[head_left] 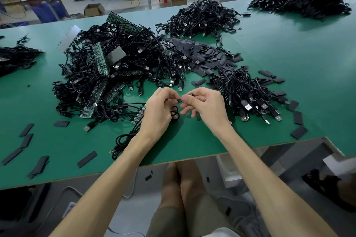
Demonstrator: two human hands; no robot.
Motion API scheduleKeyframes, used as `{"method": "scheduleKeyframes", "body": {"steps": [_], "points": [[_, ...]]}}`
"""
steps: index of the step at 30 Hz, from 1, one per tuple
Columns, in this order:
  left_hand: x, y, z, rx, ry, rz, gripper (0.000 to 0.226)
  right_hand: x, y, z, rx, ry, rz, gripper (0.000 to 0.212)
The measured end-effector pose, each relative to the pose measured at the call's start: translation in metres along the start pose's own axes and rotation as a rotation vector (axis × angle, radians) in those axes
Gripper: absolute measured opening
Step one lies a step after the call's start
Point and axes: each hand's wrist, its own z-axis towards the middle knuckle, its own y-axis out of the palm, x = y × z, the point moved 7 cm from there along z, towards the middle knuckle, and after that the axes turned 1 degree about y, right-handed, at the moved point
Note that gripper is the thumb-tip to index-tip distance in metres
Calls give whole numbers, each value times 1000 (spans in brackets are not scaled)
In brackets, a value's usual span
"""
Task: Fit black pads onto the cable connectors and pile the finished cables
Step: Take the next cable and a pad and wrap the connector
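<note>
Far left, a small pile of black cables point(17, 57) lies at the frame's edge. Loose black pads point(27, 130) are scattered along the near-left part of the green worktop point(308, 67), flat and apart from one another. Left of centre is a big tangle of cables point(119, 57) mixed with green circuit boards point(99, 57), USB plugs sticking out toward the near side. Centre, just above the worktop: the left hand point(159, 109) has its fingers curled round a coiled cable point(175, 114), fingertips pinching its connector point(179, 101). The right hand point(206, 106) meets it, thumb and forefinger pinched on a small dark piece point(191, 94) at the connector; too small to tell whether it is a pad. The hands are close together, fingertips nearly touching. Beyond them and a little right is a heap of black pads point(204, 54). Just right of the right hand sits a pile of bundled cables point(248, 92), plugs pointing toward the near edge, more pads strewn around it. Farther back is another cable pile point(200, 18), and a larger one far right point(300, 1).
</note>
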Motion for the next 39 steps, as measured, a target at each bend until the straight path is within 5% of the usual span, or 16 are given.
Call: {"method": "scheduleKeyframes", "body": {"steps": [15,21,39], "points": [[5,3,1,-55,105,6,56,3,-2,3,-10,-4,53,13],[4,14,1,-195,82,-39,64,3,-2,3,-27,-15,29,3],[0,16,-1,-201,43,-63,72,10,-2,7,-15,-8,-36,16]]}}
